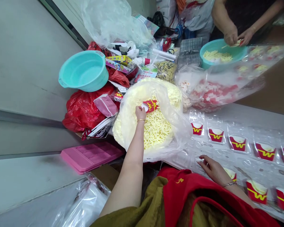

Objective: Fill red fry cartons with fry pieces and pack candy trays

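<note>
My left hand (140, 113) is closed on the edge of a small red fries carton (151, 106) with a yellow W mark. It holds the carton inside a large clear plastic bag (130, 126), just over a heap of pale yellow fry-shaped pieces (157, 130). My right hand (210, 169) hovers above the white table (191, 167), fingers loosely bent and apart, with nothing visible in them. Near it, flat red cartons in clear sleeves lie in rows, one such carton (216, 135) just beyond the fingers. My right wrist partly covers another carton (231, 174).
An empty turquoise basin (84, 72) rests on red bags (85, 110) at left, above a pink tray (92, 154). Across the table, another person's hands (238, 35) work over a turquoise basin (204, 60) of fries. A bag of red and white pieces (213, 93) lies between.
</note>
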The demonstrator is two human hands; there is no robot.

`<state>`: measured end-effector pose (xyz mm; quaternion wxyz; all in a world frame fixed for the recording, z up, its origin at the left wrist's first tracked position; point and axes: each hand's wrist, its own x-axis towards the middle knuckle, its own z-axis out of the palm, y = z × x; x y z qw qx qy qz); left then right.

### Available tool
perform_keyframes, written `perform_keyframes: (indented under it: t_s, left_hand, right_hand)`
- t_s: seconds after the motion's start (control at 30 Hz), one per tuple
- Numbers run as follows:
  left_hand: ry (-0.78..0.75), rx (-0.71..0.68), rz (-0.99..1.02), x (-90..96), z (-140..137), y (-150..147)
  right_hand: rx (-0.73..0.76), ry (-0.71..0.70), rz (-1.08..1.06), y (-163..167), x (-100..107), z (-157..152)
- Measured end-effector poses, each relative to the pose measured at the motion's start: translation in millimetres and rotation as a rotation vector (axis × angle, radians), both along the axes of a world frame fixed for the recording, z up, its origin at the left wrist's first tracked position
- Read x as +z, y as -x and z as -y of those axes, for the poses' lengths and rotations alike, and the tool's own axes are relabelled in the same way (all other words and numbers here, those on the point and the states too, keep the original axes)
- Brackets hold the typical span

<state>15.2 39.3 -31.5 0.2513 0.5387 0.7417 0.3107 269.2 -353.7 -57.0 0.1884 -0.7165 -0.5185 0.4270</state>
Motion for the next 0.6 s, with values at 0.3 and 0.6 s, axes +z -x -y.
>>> perform_keyframes:
  t_s: [0.3, 0.6]
  left_hand:
    - [-0.183, 0.096, 0.423, 45.1, 84, 14]
    - [0.3, -0.753, 0.306, 22.2, 219, -30]
  right_hand:
    - [0.087, -0.192, 0.012, 26, 40, -40]
    - [0.131, -0.479, 0.124, 70, 34, -89]
